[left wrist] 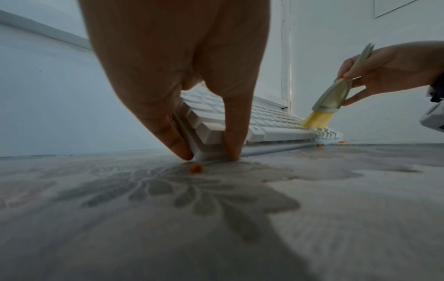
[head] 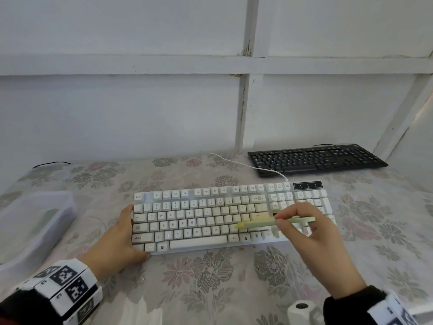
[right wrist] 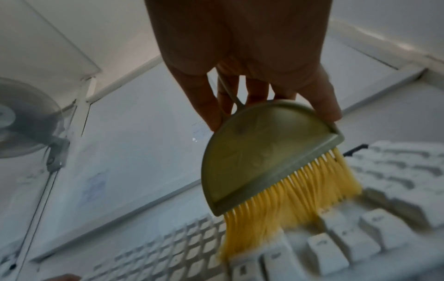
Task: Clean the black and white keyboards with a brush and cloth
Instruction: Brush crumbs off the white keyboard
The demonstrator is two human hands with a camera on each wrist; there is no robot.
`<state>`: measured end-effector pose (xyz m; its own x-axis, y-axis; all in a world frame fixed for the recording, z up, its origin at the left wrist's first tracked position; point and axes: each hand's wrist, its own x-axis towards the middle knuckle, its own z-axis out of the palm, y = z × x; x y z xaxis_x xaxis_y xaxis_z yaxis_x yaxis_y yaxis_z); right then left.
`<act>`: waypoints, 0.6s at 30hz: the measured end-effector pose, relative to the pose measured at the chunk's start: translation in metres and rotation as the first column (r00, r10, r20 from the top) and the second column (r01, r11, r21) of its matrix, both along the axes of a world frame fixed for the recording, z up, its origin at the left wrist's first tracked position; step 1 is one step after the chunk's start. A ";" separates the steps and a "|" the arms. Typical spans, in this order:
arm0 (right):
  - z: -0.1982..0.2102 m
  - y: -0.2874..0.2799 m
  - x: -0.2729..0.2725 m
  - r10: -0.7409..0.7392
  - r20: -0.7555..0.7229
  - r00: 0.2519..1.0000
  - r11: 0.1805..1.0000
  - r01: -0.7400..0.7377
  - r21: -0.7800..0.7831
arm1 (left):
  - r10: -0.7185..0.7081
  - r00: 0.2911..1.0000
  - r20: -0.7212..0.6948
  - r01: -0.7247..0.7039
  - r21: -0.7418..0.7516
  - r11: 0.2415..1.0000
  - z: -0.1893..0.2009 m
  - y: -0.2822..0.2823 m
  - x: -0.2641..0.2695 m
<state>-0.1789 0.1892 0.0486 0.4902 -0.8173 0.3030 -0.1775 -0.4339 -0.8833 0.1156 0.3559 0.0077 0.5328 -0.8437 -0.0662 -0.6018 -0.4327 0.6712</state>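
White keyboard (head: 232,216): our right hand (head: 311,233) grips the brush (head: 269,222), mid-sweep; left hand (head: 121,240) clasps its end.
Black keyboard (head: 316,159): apparently untouched.
Cloth: unseen.
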 end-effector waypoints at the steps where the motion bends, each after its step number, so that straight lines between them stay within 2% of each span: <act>1: 0.001 -0.003 -0.002 -0.027 -0.014 1.000 0.999 0.027 -0.022 | -0.001 1.000 -0.003 0.001 0.003 1.000 0.001 0.000 0.000; 4: 0.007 -0.006 -0.008 -0.051 -0.006 0.999 0.996 0.051 -0.072 | 0.000 1.000 -0.017 -0.001 -0.010 1.000 -0.002 0.000 0.002; 9: 0.005 0.002 -0.002 0.061 0.061 0.996 0.997 -0.063 0.033 | -0.007 1.000 -0.017 0.007 -0.005 1.000 -0.004 0.001 0.004; 15: -0.002 -0.013 -0.018 -0.076 -0.001 0.997 0.997 0.076 0.000 | -0.011 1.000 -0.016 0.011 0.001 1.000 -0.004 0.001 0.004; 18: 0.001 -0.019 -0.025 -0.070 0.019 0.997 0.998 0.070 -0.007 | -0.004 1.000 -0.011 0.004 0.004 1.000 -0.003 0.001 0.003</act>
